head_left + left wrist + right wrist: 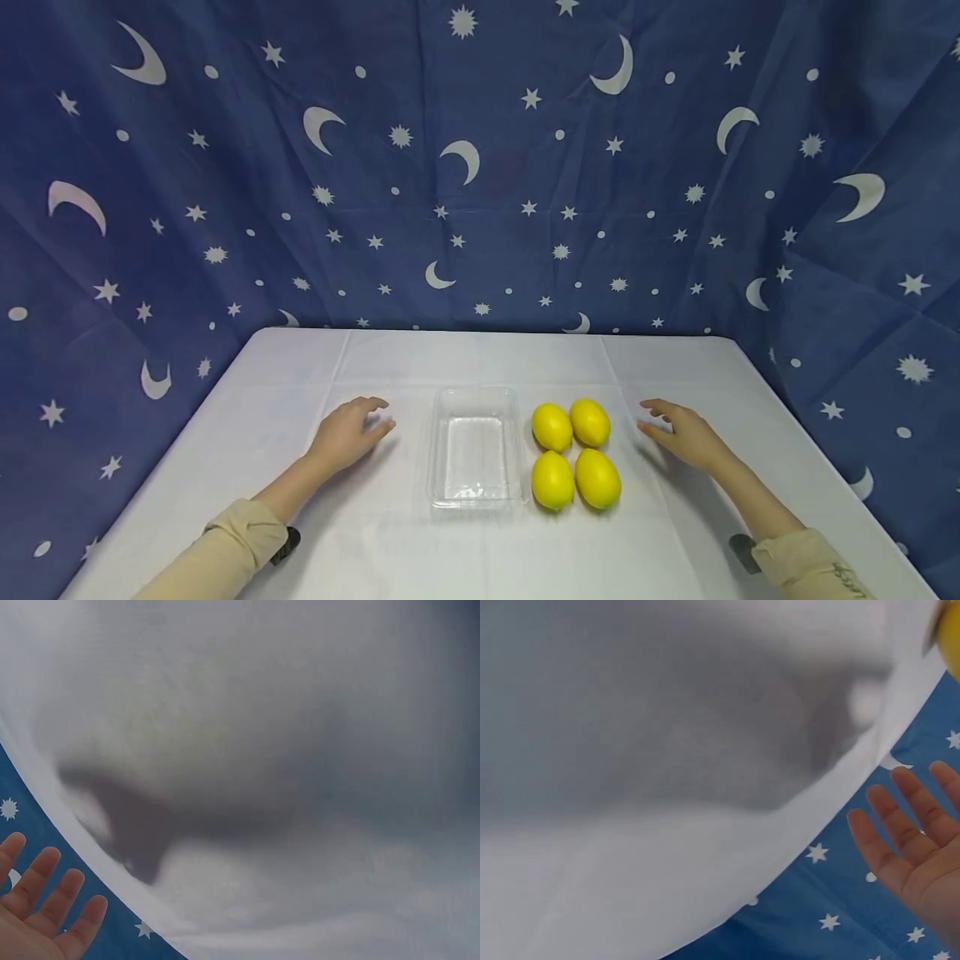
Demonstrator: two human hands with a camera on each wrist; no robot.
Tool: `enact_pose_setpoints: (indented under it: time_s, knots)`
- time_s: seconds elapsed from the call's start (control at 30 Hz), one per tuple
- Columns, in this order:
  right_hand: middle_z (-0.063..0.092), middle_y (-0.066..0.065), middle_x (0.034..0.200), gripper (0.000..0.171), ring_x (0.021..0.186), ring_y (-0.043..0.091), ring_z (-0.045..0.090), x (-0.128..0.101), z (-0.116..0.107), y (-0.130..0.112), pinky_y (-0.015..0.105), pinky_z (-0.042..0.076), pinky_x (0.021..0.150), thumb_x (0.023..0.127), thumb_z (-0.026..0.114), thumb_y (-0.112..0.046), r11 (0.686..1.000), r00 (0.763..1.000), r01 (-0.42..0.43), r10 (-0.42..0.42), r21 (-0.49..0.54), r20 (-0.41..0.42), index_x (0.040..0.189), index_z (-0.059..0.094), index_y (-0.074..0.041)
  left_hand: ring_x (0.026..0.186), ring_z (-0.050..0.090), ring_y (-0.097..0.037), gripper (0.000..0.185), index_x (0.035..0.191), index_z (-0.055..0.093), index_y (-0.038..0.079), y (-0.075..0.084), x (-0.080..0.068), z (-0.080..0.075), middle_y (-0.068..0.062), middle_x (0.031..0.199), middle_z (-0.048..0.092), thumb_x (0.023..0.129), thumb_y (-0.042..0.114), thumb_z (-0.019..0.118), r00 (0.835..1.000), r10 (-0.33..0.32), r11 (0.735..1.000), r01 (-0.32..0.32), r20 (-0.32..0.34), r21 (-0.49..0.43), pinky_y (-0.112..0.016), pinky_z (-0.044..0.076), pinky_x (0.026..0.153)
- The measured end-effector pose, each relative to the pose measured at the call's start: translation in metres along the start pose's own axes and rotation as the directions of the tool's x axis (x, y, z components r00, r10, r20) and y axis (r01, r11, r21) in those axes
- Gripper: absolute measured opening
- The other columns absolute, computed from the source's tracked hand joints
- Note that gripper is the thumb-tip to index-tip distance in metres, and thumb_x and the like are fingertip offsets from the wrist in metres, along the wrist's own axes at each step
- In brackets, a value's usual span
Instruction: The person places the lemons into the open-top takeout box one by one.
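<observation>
My left hand [348,435] hovers over the table to the left of a clear plastic container [442,450], its fingers relaxed and holding nothing. The container stands near the middle with nothing inside it. Several yellow lemons [597,479] lie in two rows just right of the container. Beyond them, on the right, my right hand [686,435] is held above the cloth, empty, its thumb apart from the fingers. In the left wrist view the fingers [52,904] are spread. The right wrist view shows similar loose fingers [911,832] and part of a lemon [951,637] at the corner.
A white cloth [480,558] covers the table. Behind it and along both sides hangs a dark blue curtain [510,183] with white moons and stars. Shadows of the hands fall on the cloth.
</observation>
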State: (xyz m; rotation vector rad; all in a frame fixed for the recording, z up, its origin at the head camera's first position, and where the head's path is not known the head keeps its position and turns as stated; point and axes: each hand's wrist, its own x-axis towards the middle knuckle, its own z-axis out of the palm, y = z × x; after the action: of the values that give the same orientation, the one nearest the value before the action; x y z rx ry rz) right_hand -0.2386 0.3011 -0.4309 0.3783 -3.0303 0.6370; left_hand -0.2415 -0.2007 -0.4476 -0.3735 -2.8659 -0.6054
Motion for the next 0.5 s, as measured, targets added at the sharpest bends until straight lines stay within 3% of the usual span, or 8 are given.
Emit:
enact_pose_setpoints:
  time_s: [0.27, 0.5]
  knots:
    - [0.063, 0.026, 0.111, 0.045, 0.101, 0.044, 0.059, -0.003, -0.004, -0.017, 0.057, 0.052, 0.084, 0.091, 0.06, -0.026, 1.0, 1.0, -0.008, 0.008, 0.024, 0.001, 0.124, 0.055, 0.003, 0.099, 0.063, -0.036, 0.031, 0.112, 0.065, 0.007, 0.006, -0.001, -0.003, -0.015, 0.105, 0.068, 0.088, 0.026, 0.064, 0.999, -0.044, 0.995, 0.043, -0.01, -0.095, -0.051, 0.052, 0.084]
    - [0.062, 0.025, 0.112, 0.046, 0.103, 0.043, 0.059, -0.005, -0.008, -0.033, 0.057, 0.052, 0.084, 0.09, 0.062, -0.026, 1.0, 1.0, -0.012, 0.013, 0.02, -0.019, 0.126, 0.054, 0.001, 0.099, 0.063, -0.036, 0.03, 0.113, 0.064, 0.004, 0.008, -0.007, -0.004, -0.016, 0.104, 0.068, 0.089, 0.022, 0.064, 0.997, -0.073, 0.974, 0.071, -0.004, -0.216, -0.051, 0.052, 0.085]
